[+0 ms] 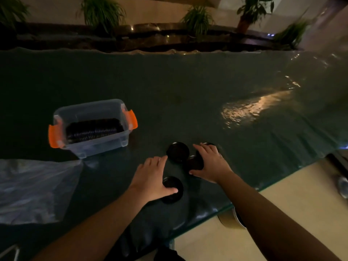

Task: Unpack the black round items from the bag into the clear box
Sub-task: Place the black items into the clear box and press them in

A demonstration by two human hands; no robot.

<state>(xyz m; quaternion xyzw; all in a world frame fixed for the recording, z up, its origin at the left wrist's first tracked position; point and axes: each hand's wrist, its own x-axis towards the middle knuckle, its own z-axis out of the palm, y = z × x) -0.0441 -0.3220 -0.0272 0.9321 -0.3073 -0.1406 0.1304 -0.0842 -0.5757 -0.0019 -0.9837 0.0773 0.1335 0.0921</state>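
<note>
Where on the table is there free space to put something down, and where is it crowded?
Free: the wide table surface beyond the clear box and to its right. Crowded: the near edge, where both hands cover loose black discs, and the left, under the plastic bag.

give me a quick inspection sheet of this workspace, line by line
surface: dark glossy table, light glare at the right
job's things: clear box with orange latches, open, a row of black round items inside; loose black discs on the table, one between the hands, one under the left thumb, others under the right hand; clear plastic bag lying at the left
clutter: nothing seen
grippers: left hand flat on the table, fingers spread; right hand resting over discs; no closed grasp visible on either
cables: nothing seen
surroundings: potted plants beyond the far edge, pale floor at the lower right
</note>
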